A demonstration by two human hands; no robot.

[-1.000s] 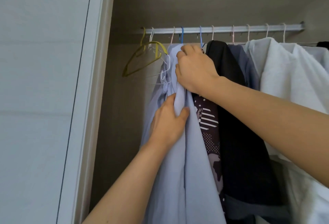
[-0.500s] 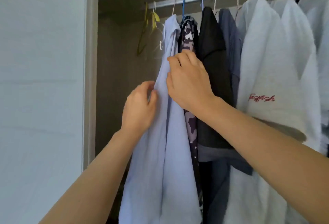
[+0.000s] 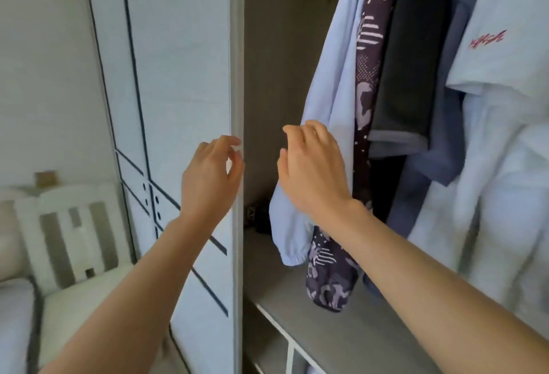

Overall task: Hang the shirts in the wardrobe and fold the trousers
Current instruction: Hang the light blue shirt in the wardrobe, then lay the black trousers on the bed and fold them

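Both hands are up at the open wardrobe and neither is holding anything. The left hand point(image 3: 211, 177) has its fingers loosely curled, right at the edge of the wardrobe door point(image 3: 178, 76). The right hand point(image 3: 312, 171) is relaxed too, fingers bent, just in front of the light blue shirt point(image 3: 332, 76); can't tell if they touch the sleeve. That shirt hangs leftmost, cuff dangling above the grey shelf point(image 3: 282, 284), beside a purple patterned shirt point(image 3: 368, 82), a black top point(image 3: 407, 46) and a white tee point(image 3: 505, 11).

Hands: your two, left hand point(image 3: 208, 177) and right hand point(image 3: 312, 171).
Hanging garments point(image 3: 329, 76): you can count at least five.
Wardrobe door point(image 3: 178, 76): one.
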